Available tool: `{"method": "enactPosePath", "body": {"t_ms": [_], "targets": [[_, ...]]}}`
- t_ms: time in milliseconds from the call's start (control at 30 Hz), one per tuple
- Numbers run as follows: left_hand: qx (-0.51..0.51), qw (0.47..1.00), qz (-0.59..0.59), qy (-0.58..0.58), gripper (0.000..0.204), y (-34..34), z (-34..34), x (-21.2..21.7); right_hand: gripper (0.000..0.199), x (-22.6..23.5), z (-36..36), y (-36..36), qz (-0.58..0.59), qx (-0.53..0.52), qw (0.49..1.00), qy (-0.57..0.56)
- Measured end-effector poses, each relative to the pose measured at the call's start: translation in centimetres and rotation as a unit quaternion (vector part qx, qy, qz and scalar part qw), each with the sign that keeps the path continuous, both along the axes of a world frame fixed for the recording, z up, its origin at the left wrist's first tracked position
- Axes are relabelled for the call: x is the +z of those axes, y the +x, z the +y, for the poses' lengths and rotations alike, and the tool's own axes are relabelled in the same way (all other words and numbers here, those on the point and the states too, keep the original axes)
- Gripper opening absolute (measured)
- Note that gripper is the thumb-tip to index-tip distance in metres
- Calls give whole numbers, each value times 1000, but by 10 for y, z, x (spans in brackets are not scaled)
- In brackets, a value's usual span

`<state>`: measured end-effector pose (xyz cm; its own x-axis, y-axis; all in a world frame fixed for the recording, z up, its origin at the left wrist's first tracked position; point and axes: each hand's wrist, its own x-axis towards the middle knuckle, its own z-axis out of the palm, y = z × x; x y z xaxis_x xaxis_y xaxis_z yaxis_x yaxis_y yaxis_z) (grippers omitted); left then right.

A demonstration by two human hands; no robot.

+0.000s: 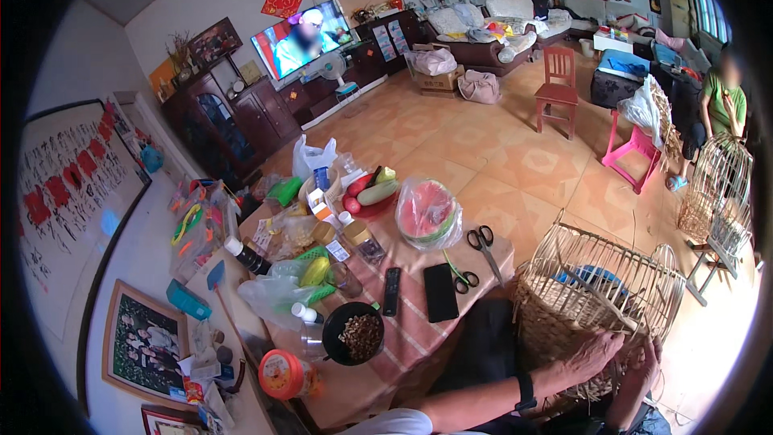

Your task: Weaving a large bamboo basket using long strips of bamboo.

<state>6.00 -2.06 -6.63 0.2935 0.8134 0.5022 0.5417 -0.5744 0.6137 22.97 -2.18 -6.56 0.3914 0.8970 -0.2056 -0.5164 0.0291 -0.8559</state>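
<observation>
A half-woven basket (pixel 555 306) stands at my right, its lower wall closely braided and its upper stakes still bare rods. My left hand (pixel 592 354), with a dark band on the wrist, presses its bent fingers onto the near rim of the weave. Close beside it, my right hand (pixel 638 377) has its fingers closed around the strands at the same edge. The exact strand between the fingertips is too small to make out. Something blue (pixel 594 278) shows inside the basket through the rods.
To the left is a table with a cloth (pixel 407 354), bearing scissors (pixel 485 250), a black phone (pixel 440 292), a remote (pixel 391 292), a wrapped watermelon half (pixel 427 213) and a bowl of nuts (pixel 354 334). A person (pixel 725 105) sits at the far right by another basket frame (pixel 721 185).
</observation>
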Motion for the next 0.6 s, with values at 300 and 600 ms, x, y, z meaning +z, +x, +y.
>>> {"method": "enactPosePath", "body": {"t_ms": [300,600], "targets": [[13,999,35,-15,13,3,-8,-18,17,43,-17,-13,-478,182,859,-1],[-53,993,66,-76,13,7,-2,1,18,-10,-57,0,5,10,998,-61]]}}
